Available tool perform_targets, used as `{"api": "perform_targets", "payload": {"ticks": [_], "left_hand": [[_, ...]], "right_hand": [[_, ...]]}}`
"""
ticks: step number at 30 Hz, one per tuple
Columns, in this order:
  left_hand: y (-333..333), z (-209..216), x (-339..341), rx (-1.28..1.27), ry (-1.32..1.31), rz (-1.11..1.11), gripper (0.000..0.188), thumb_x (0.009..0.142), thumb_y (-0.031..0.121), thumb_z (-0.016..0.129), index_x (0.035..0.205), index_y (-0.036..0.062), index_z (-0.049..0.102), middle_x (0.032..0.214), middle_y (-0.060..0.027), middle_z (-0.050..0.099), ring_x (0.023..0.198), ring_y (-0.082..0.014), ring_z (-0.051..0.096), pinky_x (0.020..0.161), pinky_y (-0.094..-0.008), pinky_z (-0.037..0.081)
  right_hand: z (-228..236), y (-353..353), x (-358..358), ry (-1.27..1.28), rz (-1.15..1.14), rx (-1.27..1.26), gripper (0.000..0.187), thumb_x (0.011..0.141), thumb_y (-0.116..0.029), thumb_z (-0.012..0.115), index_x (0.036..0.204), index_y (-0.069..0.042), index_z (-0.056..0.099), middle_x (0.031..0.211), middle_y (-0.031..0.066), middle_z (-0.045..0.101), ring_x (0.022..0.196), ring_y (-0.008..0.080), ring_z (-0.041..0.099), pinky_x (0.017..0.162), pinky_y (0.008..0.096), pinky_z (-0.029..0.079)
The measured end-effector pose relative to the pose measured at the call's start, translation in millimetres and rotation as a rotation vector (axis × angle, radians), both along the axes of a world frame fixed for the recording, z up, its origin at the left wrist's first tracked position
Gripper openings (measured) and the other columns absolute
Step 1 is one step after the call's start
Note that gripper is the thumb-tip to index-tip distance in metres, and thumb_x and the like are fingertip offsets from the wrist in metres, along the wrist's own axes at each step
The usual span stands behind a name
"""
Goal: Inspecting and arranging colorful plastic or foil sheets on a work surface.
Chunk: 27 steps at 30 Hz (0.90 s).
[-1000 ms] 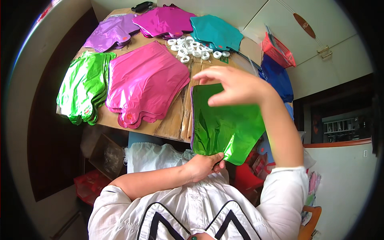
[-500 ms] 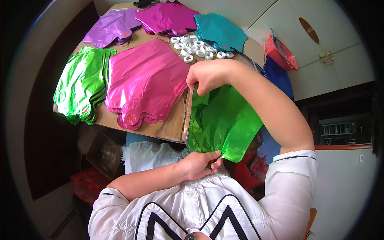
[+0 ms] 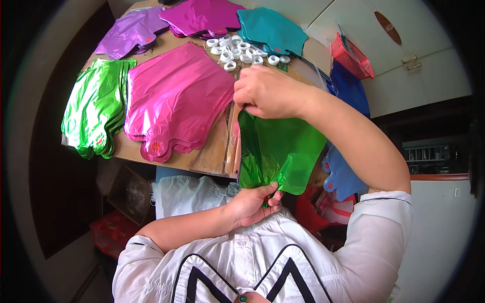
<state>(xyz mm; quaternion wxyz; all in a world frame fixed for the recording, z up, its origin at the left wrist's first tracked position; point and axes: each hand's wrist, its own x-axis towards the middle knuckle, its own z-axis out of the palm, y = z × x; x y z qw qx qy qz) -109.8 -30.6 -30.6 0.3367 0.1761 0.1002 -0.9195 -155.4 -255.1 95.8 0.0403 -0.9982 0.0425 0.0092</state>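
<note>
A flat green foil balloon [image 3: 298, 146] hangs between my two hands, in front of the table's near edge. My right hand [image 3: 268, 93] is closed on its top edge, fingers curled over the foil. Lower down, near my waist, my left hand [image 3: 255, 204] pinches the bottom of the foil between thumb and fingers, and creases run up from there. Left of the balloon lies a stack of pink foil balloons [image 3: 182, 96]. A stack of shiny green foil balloons [image 3: 96, 101] sits farther left.
Purple [image 3: 131, 30], magenta [image 3: 202, 17] and teal [image 3: 270, 30] foil stacks lie along the back of the cardboard-covered table [image 3: 207, 159]. Several white ribbon rolls [image 3: 242, 46] are heaped before them. A red basket [image 3: 348, 58] stands at right; blue foil pieces [image 3: 346, 174] hang below my right forearm.
My right hand has turned, its fingers now folded over the top edge. The foil's lower part is more creased at my left hand. The whole view has shifted slightly.
</note>
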Motion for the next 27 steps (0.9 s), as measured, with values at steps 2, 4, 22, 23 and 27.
{"api": "perform_targets", "payload": {"ticks": [2, 4, 22, 23, 27], "left_hand": [[0, 4, -1, 0.038, 0.004, 0.013, 0.016, 0.104, 0.017, 0.046, 0.097, 0.0046, 0.052, 0.082, -0.0037, 0.055, 0.067, -0.011, 0.046, 0.071, -0.0296, 0.046], [-1, 6, 0, 0.074, 0.017, 0.018, 0.016, 0.104, 0.016, 0.045, 0.097, 0.0041, 0.052, 0.081, -0.0041, 0.055, 0.067, -0.011, 0.046, 0.071, -0.0297, 0.046], [1, 0, 0, -0.157, -0.181, -0.052, 0.02, 0.104, 0.021, 0.048, 0.092, 0.0058, 0.053, 0.078, -0.0025, 0.052, 0.067, -0.0124, 0.045, 0.075, -0.033, 0.046], [1, 2, 0, -0.164, -0.187, -0.047, 0.02, 0.104, 0.021, 0.047, 0.092, 0.0056, 0.053, 0.078, -0.0028, 0.052, 0.068, -0.0128, 0.045, 0.073, -0.0318, 0.045], [1, 5, 1, -0.191, -0.202, -0.022, 0.02, 0.104, 0.02, 0.047, 0.091, 0.0056, 0.053, 0.077, -0.0033, 0.054, 0.069, -0.0139, 0.047, 0.069, -0.0296, 0.043]], "right_hand": [[-4, 4, -1, -0.01, 0.001, -0.025, 0.002, 0.075, -0.013, 0.069, 0.077, -0.013, 0.068, 0.083, 0.0008, 0.065, 0.093, 0.0233, 0.06, 0.087, 0.0382, 0.046], [-8, 7, -5, -0.044, 0.03, -0.072, 0.003, 0.076, -0.013, 0.068, 0.077, -0.012, 0.066, 0.084, 0.0019, 0.065, 0.09, 0.0248, 0.062, 0.084, 0.0388, 0.048], [-47, 25, -94, -0.259, -0.061, 0.101, 0.021, 0.071, -0.005, 0.068, 0.092, -0.006, 0.063, 0.1, 0.0101, 0.069, 0.09, 0.0294, 0.067, 0.079, 0.0375, 0.055], [-50, 24, -100, -0.257, -0.046, 0.052, 0.02, 0.07, -0.006, 0.069, 0.089, -0.006, 0.064, 0.106, 0.0086, 0.07, 0.092, 0.0276, 0.068, 0.082, 0.0369, 0.056], [-56, 20, -110, -0.285, 0.001, -0.014, 0.015, 0.071, -0.007, 0.069, 0.086, -0.005, 0.066, 0.106, 0.0092, 0.07, 0.091, 0.027, 0.068, 0.08, 0.0373, 0.056]]}}
